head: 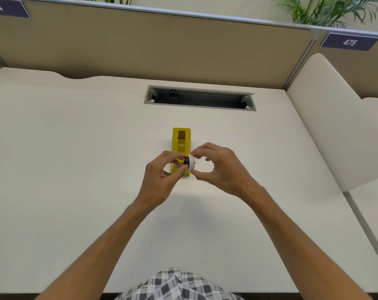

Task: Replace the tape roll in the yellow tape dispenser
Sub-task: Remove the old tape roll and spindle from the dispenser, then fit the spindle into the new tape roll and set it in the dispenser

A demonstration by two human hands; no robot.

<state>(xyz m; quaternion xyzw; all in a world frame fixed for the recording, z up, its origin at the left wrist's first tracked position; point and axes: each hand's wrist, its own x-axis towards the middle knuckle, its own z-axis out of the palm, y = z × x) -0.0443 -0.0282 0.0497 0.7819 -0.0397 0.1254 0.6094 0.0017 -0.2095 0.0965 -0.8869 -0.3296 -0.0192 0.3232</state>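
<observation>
Desk (75, 148) open all round — fingers (197, 155) pinch roll (191, 163).

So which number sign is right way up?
The 475 sign, on the divider at the far right. Its digits read normally. The other sign, at the far left corner, shows its digits backwards and is cut off by the picture's edge.

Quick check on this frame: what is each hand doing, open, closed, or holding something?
Left hand: fingertips pinched on the black hub at the white tape roll.
Right hand: closed on the white tape roll, thumb and fingers at its rim.
</observation>
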